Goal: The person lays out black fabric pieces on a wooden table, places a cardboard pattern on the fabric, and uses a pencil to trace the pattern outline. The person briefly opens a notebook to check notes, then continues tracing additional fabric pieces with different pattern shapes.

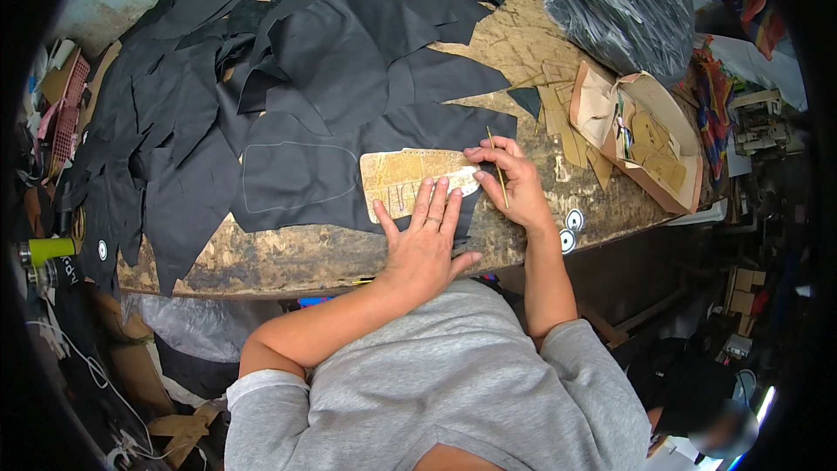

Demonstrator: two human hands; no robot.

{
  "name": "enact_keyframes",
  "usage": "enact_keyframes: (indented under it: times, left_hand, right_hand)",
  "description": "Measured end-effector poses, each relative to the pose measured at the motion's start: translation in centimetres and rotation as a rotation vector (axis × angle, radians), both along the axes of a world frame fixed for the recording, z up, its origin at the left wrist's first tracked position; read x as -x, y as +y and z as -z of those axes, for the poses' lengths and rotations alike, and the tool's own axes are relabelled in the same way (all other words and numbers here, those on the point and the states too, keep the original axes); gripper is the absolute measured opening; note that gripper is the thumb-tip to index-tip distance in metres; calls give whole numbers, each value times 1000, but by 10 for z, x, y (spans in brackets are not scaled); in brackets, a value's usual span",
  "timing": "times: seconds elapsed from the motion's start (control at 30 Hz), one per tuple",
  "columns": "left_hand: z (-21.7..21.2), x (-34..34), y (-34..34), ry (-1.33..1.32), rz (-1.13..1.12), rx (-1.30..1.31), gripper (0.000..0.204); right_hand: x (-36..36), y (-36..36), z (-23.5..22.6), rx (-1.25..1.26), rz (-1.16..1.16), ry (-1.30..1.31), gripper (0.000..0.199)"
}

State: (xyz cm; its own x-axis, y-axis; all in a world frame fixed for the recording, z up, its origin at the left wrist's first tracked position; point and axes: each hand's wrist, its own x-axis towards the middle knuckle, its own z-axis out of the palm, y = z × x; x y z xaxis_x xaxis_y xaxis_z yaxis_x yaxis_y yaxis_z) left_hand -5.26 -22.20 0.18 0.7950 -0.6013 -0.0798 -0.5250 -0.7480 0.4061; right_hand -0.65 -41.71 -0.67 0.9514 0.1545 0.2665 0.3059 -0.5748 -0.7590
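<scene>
A tan, worn pattern template lies on a piece of black leather at the table's near side. My left hand presses flat on the template with its fingers spread. At the template's right end, my right hand grips a thin yellow marking pen, whose upper end points away from me. The thumb and fingers of that hand are close to the template's edge. Left of the template, a pale outline of a similar shape is drawn on the leather.
Many black leather pieces cover the worn wooden table at left and back. On the right stand an opened cardboard box with templates inside and a dark plastic bag. Another person is at the lower right.
</scene>
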Motion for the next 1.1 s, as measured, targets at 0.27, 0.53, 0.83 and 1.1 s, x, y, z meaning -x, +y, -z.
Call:
enact_keyframes:
  times: [0.27, 0.53, 0.83, 1.1]
  left_hand:
    - [0, 1, 4, 29, 56, -32, 95]
    - [-2, 4, 3, 47, 26, -6, 94]
    - [0, -1, 6, 62, 43, 30, 97]
    - [3, -2, 5, 46, 43, 29, 98]
  right_hand:
    - [7, -10, -10, -10, -92, 87, 38]
    - [6, -11, -7, -21, -99, 80, 40]
    - [7, -11, -9, -40, -104, 103, 44]
    - [7, -7, -7, -53, -77, 98, 45]
